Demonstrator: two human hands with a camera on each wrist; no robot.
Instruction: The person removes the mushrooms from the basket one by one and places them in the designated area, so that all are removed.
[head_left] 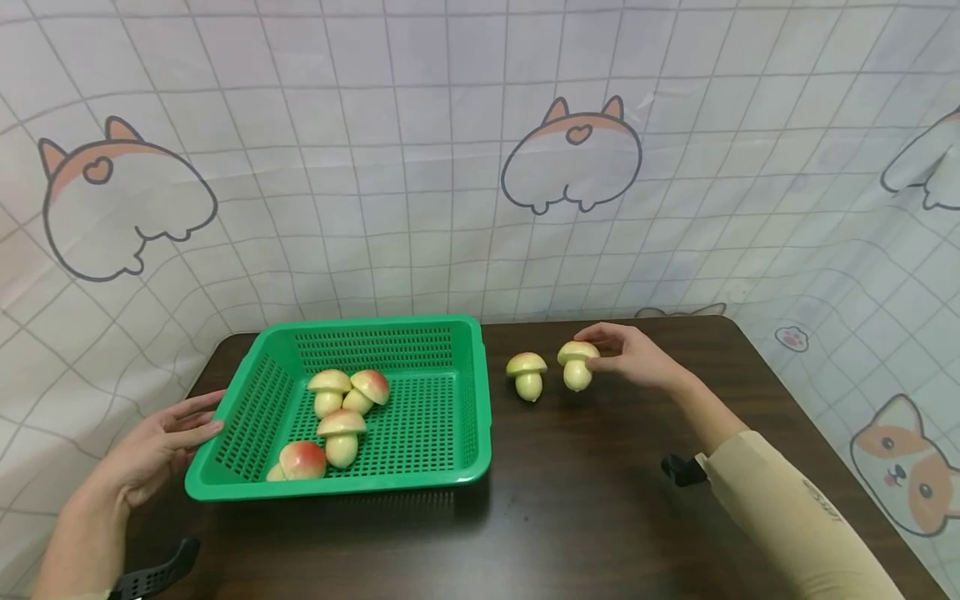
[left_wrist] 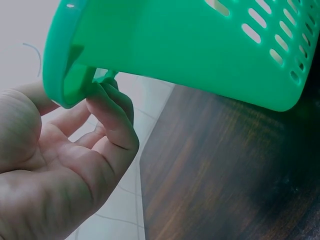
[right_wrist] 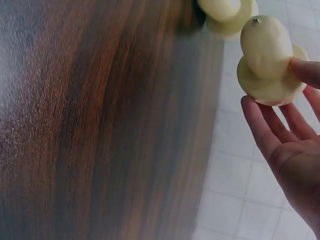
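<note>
In the head view a green plastic basket [head_left: 337,490] stands on the left part of the table. My left hand [head_left: 161,446] is at its left side; in the left wrist view, that hand's fingers [left_wrist: 112,117] curl up under the basket's rim [left_wrist: 54,60]. Several toy mushrooms with yellow stems and reddish caps, one of them a mushroom [head_left: 342,437] near the middle, lie inside the basket. To the right, my right hand [head_left: 626,354] pinches a toy mushroom [head_left: 577,371] between thumb and fingers. Beside it is another toy mushroom [head_left: 528,379], apart from the hand.
The dark wooden table [head_left: 570,517] runs back to a white checked cloth [head_left: 420,208] with cartoon dogs. More of this cloth hangs along both sides. A black strap [head_left: 157,575] is on the left wrist, and a small black device [head_left: 682,471] sits by the right cuff.
</note>
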